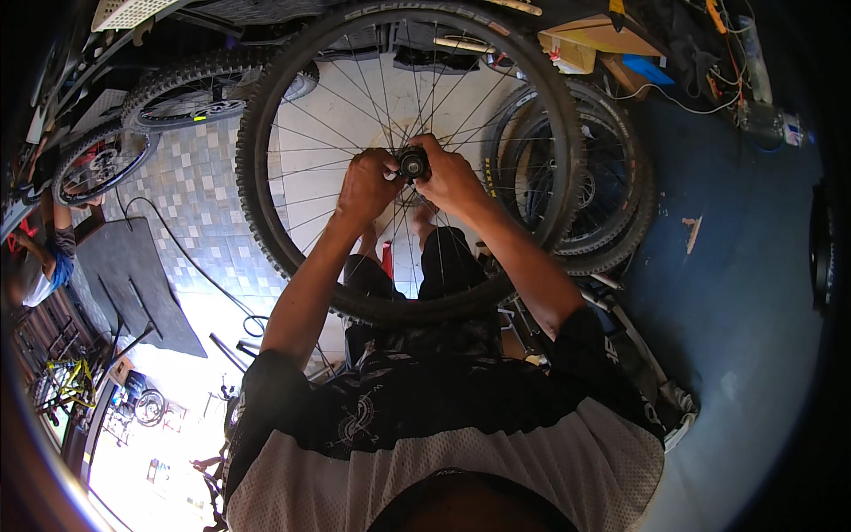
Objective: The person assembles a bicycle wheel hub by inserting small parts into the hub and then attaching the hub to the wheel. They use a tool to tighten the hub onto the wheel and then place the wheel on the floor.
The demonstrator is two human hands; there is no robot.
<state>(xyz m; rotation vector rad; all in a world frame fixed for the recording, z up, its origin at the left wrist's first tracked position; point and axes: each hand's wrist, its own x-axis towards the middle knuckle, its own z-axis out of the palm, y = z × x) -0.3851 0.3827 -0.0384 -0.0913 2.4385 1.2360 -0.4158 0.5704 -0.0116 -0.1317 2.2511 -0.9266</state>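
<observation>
A large bicycle wheel with a knobby black tyre lies flat-on in front of me, over my legs. Its dark hub sits at the middle, round end turned up, with thin spokes fanning out to the rim. My left hand is closed at the hub's left side, thumb and fingertips pinched against it. From the right, my right hand wraps the hub with its index finger over the far side. Whether a small part lies between my left fingertips is hidden.
More wheels lean together at the right, beside a blue wall. At the far left stand bicycles' knobby wheels, a dark mat and another person. A black cable crosses the tiled floor. Cardboard boxes sit at the back right.
</observation>
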